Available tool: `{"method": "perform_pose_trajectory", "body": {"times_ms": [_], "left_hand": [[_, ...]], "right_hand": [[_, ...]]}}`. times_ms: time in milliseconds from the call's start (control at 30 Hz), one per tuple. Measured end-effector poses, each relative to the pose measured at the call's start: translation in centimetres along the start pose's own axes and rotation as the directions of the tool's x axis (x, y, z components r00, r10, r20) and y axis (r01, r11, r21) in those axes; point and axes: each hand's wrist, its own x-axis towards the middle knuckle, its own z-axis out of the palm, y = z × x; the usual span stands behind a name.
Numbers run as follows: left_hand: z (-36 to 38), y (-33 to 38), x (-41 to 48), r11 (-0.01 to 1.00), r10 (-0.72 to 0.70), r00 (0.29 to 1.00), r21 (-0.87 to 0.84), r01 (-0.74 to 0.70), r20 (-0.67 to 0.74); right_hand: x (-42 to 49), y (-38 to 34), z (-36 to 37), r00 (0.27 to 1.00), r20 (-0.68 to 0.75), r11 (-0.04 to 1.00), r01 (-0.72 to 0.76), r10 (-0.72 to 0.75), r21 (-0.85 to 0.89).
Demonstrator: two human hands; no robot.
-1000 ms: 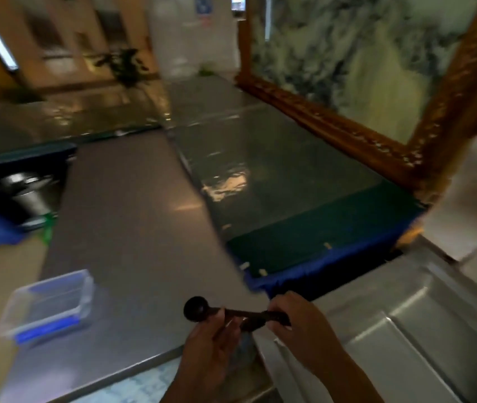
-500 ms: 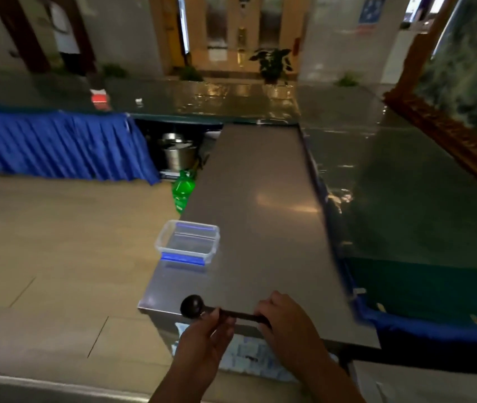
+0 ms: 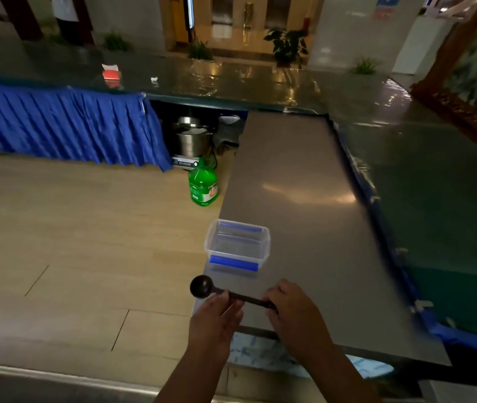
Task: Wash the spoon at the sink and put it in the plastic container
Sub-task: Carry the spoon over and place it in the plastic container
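I hold a dark spoon (image 3: pixel 202 287) level in front of me, its round bowl pointing left. My right hand (image 3: pixel 292 312) is closed on the handle's end. The fingers of my left hand (image 3: pixel 214 321) touch the handle just behind the bowl. A clear plastic container (image 3: pixel 237 246) with blue clips stands open on the steel counter (image 3: pixel 295 199), just beyond the spoon near the counter's left front corner. The sink is out of view.
A green bottle (image 3: pixel 203 183) stands on the wooden floor by the counter's left side. Behind it are steel pots (image 3: pixel 192 138) under a table with a blue skirt (image 3: pixel 57 126). A glass-topped table (image 3: pixel 435 181) adjoins the counter on the right.
The view has swung left, away from the sink area, and the container now lies straight ahead of the spoon. Both hands have kept their hold on the spoon.
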Motion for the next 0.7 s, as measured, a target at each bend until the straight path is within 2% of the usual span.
{"method": "perform_pose_trajectory", "body": {"times_ms": [200,400,567,700], "left_hand": [[1.4,1.3,3.5,1.000,-0.022,0.999,-0.015,0.021,-0.031],[5.1,2.8,7.4,0.999,0.044,0.997,0.024,-0.042,-0.067],[8.0,3.1,11.3,0.995,0.078,0.981,0.069,-0.066,-0.178],[9.2,3.3,13.9,0.997,0.049,0.973,0.070,-0.034,-0.225]], "right_hand": [[4.1,1.7,1.3,0.999,0.045,1.000,-0.002,0.002,0.009],[9.6,5.4,2.3,0.998,0.055,0.998,0.025,-0.028,0.053],[13.2,7.9,3.0,0.993,0.112,0.995,0.025,-0.036,0.098],[15.1,9.2,3.7,0.991,0.136,0.993,-0.011,-0.005,0.115]]}}
